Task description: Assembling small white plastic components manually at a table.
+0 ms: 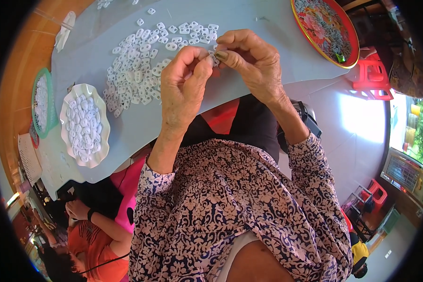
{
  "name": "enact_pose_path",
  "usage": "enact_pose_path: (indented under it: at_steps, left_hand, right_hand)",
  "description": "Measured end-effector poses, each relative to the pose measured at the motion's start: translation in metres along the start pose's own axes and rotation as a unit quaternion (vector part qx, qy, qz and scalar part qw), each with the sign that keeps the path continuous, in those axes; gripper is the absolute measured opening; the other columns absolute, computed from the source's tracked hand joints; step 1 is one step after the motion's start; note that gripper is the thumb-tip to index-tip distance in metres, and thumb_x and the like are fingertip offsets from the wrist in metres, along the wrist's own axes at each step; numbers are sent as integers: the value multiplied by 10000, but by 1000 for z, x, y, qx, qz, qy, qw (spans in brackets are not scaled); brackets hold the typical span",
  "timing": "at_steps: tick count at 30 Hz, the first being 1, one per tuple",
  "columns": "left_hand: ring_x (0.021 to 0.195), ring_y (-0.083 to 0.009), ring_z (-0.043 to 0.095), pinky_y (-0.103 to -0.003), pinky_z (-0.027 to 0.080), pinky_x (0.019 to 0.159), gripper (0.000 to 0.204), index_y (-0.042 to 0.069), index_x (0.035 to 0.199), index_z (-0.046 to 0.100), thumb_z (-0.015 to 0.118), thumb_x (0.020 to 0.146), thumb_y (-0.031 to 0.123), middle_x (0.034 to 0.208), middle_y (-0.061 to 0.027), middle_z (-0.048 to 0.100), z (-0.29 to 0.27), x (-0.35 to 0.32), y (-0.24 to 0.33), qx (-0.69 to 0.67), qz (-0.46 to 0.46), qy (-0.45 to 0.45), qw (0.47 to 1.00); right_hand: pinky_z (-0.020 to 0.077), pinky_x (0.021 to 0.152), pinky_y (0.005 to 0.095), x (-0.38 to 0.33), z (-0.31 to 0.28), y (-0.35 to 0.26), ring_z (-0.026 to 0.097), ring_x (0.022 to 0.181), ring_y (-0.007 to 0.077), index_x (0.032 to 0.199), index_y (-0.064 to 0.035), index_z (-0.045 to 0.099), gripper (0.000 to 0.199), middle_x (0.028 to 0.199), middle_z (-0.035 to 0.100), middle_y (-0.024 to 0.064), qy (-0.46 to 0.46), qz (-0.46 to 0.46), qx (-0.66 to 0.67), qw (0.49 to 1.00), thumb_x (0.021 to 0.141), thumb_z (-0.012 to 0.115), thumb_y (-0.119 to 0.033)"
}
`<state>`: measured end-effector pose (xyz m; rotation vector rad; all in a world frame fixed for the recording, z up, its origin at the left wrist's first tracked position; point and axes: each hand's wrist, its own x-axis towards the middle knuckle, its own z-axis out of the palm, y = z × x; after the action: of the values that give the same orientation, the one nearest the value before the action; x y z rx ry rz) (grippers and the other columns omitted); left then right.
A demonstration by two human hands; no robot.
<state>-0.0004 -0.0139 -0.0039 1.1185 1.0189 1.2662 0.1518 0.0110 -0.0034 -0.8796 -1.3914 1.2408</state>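
Observation:
Above the near edge of the table, my left hand (178,89) and my right hand (256,63) meet fingertip to fingertip. Both are closed in a pinch on a small white plastic piece (215,59), mostly covered by the fingers. The right thumbnail looks dark. Just left of and beyond my hands lies a loose spread of small white two-holed plastic pieces (136,70). Further left stands a white wavy-edged dish (105,136) heaped with white rounded pieces (83,124).
A red tray with a gold rim (355,54) holds many small grey metal pieces at the far right of the grey table (272,19). A green basket (51,103) of white pieces stands far left. Red stools (373,77) are at right; another person (101,235) sits at lower left.

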Motion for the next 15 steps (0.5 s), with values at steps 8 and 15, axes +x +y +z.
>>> enact_pose_path:
  at_steps: [8, 15]
  left_hand:
    - [583, -4, 412, -160, 323, 496, 125, 23, 879, 571, 575, 905, 146, 741, 15, 577, -1, 1, 0, -26, 43, -12, 999]
    - [602, -17, 433, -170, 347, 512, 165, 14, 927, 567, 572, 914, 178, 736, 25, 548, 1, -2, -1, 17, 77, -11, 997]
  right_hand:
    - [493, 610, 214, 0, -1, -5, 578, 657, 72, 887, 6, 643, 90, 767, 659, 29, -20, 24, -40, 999, 878, 630, -83]
    - [464, 549, 209, 2, 2, -8, 552, 605, 61, 875, 4, 638, 129, 701, 641, 30, -13, -37, -149, 988, 879, 640, -125]
